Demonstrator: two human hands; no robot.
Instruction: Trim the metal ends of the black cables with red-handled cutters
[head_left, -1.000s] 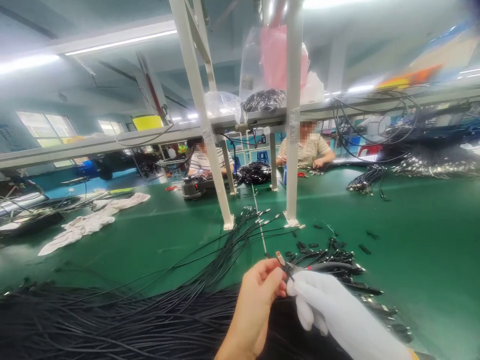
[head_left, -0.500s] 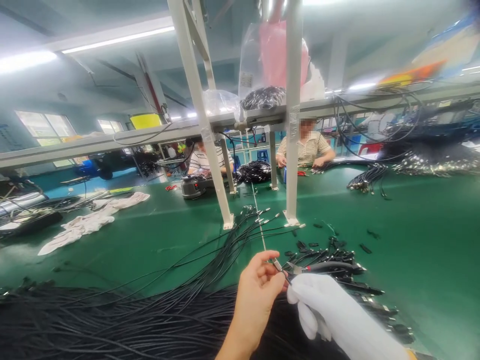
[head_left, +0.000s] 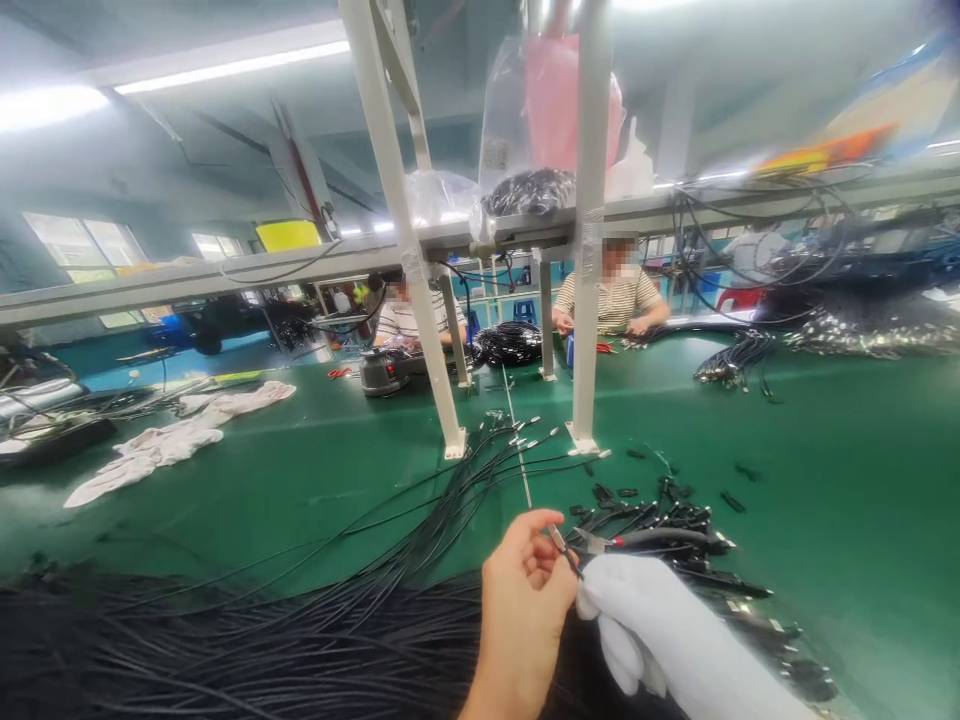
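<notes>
My bare left hand [head_left: 523, 610] is closed around a black cable [head_left: 569, 563] near its silver metal connector [head_left: 556, 537], which points up and away from me. My right hand [head_left: 660, 625], in a white glove, pinches the same cable just behind the connector; part of the grip is hidden. Right beyond the fingers lie pliers [head_left: 660, 536] with dark handles, on a heap of black pieces with metal tips [head_left: 750, 585]. Below and to the left spreads a large bundle of black cables [head_left: 247, 640]. A thin metal rod [head_left: 519, 445] stretches away across the green table [head_left: 847, 450].
White shelf posts [head_left: 590, 380] stand on the table ahead, and several cable ends [head_left: 517, 430] lie before them. A white cloth [head_left: 180, 435] rests at left. Across the table sit two people, one in a striped shirt [head_left: 634, 295], near a dark grey device [head_left: 381, 372].
Both hands have shifted slightly right and down in view, still holding the cable. The camera view has moved a little.
</notes>
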